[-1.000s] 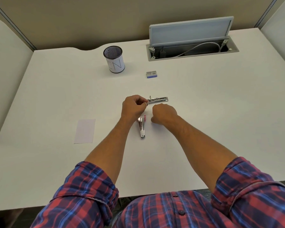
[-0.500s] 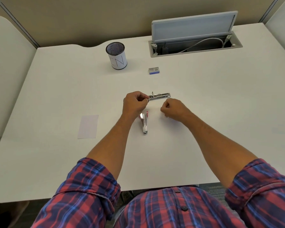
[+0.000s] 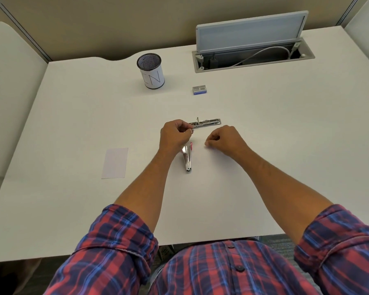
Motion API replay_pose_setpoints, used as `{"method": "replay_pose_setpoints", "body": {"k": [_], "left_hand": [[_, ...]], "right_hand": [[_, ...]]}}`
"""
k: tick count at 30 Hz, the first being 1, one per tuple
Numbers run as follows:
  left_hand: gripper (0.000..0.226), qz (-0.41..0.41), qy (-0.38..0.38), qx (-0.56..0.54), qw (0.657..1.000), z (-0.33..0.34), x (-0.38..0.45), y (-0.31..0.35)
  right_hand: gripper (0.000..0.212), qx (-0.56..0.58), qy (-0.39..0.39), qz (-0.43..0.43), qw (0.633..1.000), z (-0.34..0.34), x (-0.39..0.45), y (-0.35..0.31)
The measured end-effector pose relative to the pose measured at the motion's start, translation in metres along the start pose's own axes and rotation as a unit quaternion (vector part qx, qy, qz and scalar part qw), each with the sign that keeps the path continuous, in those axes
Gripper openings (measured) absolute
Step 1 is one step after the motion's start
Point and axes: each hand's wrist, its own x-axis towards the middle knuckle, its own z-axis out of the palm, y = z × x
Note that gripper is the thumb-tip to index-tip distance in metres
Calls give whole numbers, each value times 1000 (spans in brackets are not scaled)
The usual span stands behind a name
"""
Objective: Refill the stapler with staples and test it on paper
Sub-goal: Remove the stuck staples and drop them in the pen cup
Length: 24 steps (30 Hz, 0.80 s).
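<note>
The left hand [image 3: 175, 136] curls its fingers round the hinge end of the opened stapler, pinching it where its two metal parts meet. From that grip the staple tray [image 3: 207, 122] runs away to the right, flat on the white desk [image 3: 285, 145], passing just beyond the right hand; the stapler's other arm [image 3: 187, 158], with a bit of red at its top, points back toward the person, lying between the two forearms and just beside the left wrist. The right hand [image 3: 224, 139] rests on the desk a little to the right of the left hand and apart from the stapler, its fingers curled in with fingertips and thumb close together; whether it pinches anything is too small to tell. Straight ahead of the hands, well beyond the tray, lies a small staple box [image 3: 199, 90]. Further out and to the left of it stands a mesh cup [image 3: 151, 71] with a white label. Well to the left of the left forearm lies a slip of paper [image 3: 115, 163], flat on the desk. Beyond the box, a cable hatch [image 3: 254, 56] in the desk stands with its lid raised.
</note>
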Motion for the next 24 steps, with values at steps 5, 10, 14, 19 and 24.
{"method": "replay_pose_setpoints", "body": {"k": [5,10,14,19,24], "left_hand": [[13,0,3,6,1000,0,-1,0],[14,-3,5,7,1000,-1,0,0],[13,0,5,9,1000,-1,1,0],[11,-1,4,11,1000,-1,3,0],[13,5,8,5,1000,-2,3,2]], "right_hand": [[8,-72,13,46,996,10,5,-10],[10,-168,19,33,985,16,4,-19],[16,-266,20,-2,964,23,0,-25],[17,-351,15,-69,934,27,-1,-28],[12,-372,14,-104,922,27,0,-20]]}}
